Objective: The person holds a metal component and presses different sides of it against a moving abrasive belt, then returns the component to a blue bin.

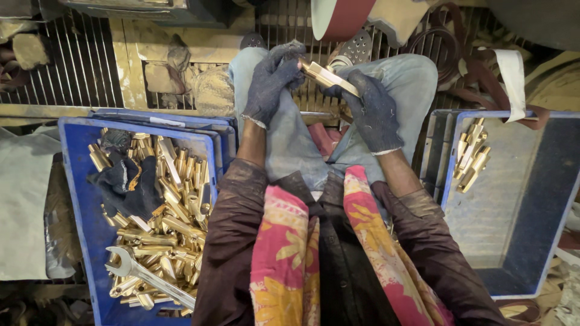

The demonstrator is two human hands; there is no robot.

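Observation:
Both my hands wear dark knit gloves and hold one brass part (325, 77) above my knees. My left hand (273, 81) grips its far end; my right hand (371, 111) grips the near end. At my left stands a blue crate (74, 181) heaped with several brass parts (172, 211), a spare dark glove (124, 184) and a steel spanner (145, 276) lying on top. At my right a second blue crate (525, 199) holds a small cluster of brass parts (471, 156) in its far left corner.
A red-rimmed sanding wheel (341, 18) sits just beyond my hands. A metal grating (66, 60) covers the floor ahead. Reddish belts (477, 66) lie at the far right, and a grey sack (24, 205) lies at the left edge. A pink floral cloth covers my lap.

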